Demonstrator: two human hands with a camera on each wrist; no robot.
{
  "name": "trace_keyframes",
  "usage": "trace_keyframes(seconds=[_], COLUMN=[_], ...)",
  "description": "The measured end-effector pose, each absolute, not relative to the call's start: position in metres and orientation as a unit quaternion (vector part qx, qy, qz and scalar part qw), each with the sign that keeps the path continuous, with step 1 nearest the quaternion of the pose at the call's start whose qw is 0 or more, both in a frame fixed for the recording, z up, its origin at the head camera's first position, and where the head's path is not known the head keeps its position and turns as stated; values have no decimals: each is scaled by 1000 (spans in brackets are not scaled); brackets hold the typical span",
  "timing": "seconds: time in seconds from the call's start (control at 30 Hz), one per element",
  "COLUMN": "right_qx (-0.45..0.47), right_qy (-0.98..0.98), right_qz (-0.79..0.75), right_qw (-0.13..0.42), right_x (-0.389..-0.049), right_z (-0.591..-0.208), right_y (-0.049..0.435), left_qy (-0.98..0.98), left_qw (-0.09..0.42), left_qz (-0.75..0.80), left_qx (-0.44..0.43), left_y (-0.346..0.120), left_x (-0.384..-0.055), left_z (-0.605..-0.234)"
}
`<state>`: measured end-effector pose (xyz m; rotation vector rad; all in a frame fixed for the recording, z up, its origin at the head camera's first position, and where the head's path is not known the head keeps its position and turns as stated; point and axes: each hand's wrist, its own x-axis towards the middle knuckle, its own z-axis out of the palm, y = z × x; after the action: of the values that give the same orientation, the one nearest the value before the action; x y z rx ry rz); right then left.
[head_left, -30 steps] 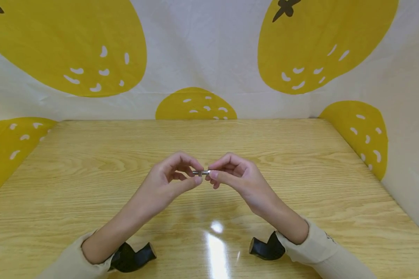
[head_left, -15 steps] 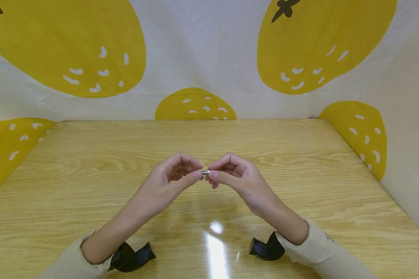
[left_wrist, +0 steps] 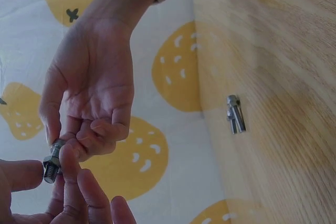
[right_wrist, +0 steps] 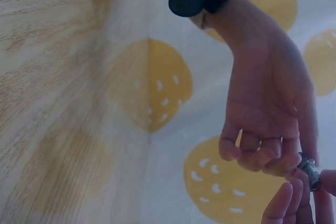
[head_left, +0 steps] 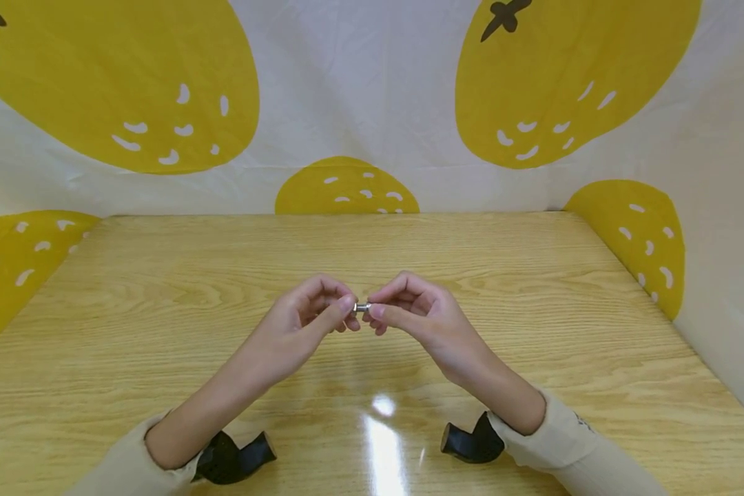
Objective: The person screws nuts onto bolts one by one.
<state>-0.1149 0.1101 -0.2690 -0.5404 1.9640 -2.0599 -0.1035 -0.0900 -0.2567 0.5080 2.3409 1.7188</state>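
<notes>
In the head view, my left hand and right hand meet fingertip to fingertip above the table. Between them a small silver bolt lies level. Right thumb and index pinch its head. Around the shank sits a hex nut, with my left thumb and index pinching it; the threaded end points into the left hand. Fingers partly cover both parts in every view. Seen from the left wrist, more metal bolts lie on the table, below the hands.
The wood-grain table runs back to a white curtain printed with yellow fruit. Black wrist cameras hang under both sleeves. Light glares off the table's near middle.
My left thumb has slid upward over the nut while the left fingers have shifted downward. The right hand holds the bolt head almost still.
</notes>
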Motion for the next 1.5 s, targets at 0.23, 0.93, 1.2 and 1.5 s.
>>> trace_keyframes(seconds=[0.23,0.93,1.2,1.5], right_qx=[-184,-194,-188,-198], right_qy=[672,673,674,672], right_qz=[-707,-703,-703,-703], right_qw=[122,120,125,120], right_x=[-114,-116,-116,-116], right_z=[-269,-270,-270,-271], right_y=[110,111,110,109], left_qy=[787,783,779,779], left_qw=[70,110,110,126], left_qz=[586,592,600,591], left_qx=[179,157,144,164], left_y=[-89,-90,-90,-92], left_x=[-103,-104,-104,-107], left_z=[-257,-255,-253,-254])
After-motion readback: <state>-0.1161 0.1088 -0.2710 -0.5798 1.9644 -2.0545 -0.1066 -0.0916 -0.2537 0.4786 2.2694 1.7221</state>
